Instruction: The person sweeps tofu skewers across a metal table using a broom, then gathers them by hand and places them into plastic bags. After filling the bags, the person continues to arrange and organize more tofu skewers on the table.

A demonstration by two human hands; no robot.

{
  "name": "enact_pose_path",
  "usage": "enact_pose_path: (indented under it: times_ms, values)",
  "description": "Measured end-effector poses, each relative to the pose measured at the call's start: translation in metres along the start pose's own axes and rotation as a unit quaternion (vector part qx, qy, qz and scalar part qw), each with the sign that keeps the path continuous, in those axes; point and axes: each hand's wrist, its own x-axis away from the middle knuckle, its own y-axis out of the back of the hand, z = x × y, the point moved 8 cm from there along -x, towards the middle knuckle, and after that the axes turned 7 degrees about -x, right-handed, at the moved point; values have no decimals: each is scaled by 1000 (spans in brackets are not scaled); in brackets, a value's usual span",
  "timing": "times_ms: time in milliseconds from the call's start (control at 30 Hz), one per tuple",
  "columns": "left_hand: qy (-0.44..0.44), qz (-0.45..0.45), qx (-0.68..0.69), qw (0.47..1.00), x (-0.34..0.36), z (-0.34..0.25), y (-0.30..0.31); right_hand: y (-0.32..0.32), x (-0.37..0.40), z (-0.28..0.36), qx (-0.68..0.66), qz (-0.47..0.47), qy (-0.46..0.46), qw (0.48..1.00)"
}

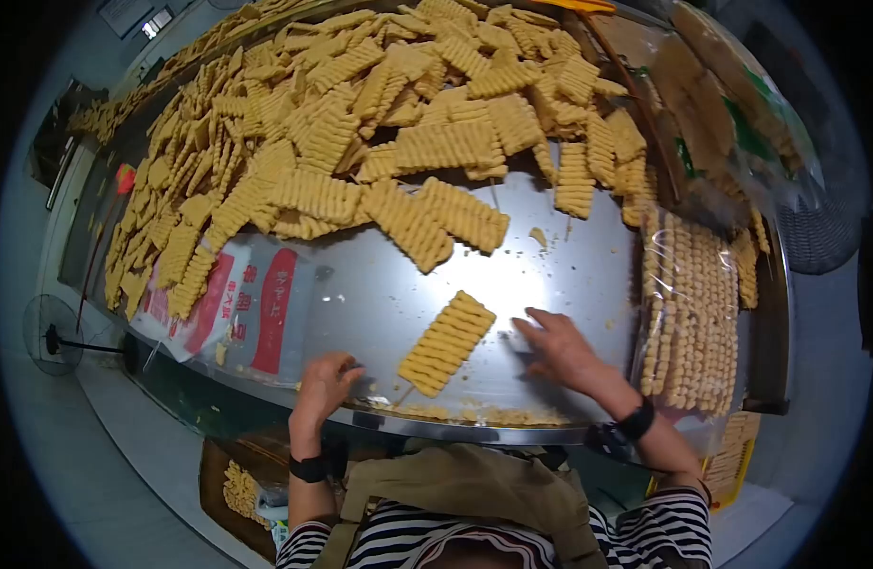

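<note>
A single ridged, yellow slab (447, 343), looking like a gluten skewer, lies tilted on the metal table (361, 313) between my hands. A thin stick end shows at its lower left. My right hand (558, 353) is just right of it, apart from it, fingers spread and holding nothing. On the left, my left hand (325, 387) hovers by the table's front edge, fingers loosely bent with thumb apart and nothing visible in them. Beyond both hands rises a big heap of similar slabs (361, 123); two loose ones (408, 223) lie at its near edge.
Printed plastic bags (271, 313) lie at the left, partly under the heap. A clear bag packed with slabs (688, 318) lies at the right, with more bags (730, 95) behind. Below stand a box (223, 503) and a yellow crate (735, 460). Crumbs dot the table.
</note>
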Motion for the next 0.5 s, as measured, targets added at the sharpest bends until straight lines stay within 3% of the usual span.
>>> enact_pose_path:
  times_ms: [100,167,267,367,433,467,500]
  values:
    - [-4,59,40,997,-5,8,-1,-41,-56,58,34,44,91,994]
    - [-13,61,50,997,-12,18,-1,-66,-76,72,44,5,163,986]
    - [-4,96,94,991,-23,33,2,-58,-86,64,35,-85,126,988]
    - [7,72,141,987,-38,45,5,-51,-80,41,39,-151,91,984]
    - [20,94,150,984,-52,41,-11,-34,-74,41,-85,-232,37,968]
    - [27,113,357,927,-62,37,-35,-38,-81,43,-253,-183,-49,949]
    - [33,126,547,827,-67,28,-52,-48,-84,50,-412,-127,-136,892]
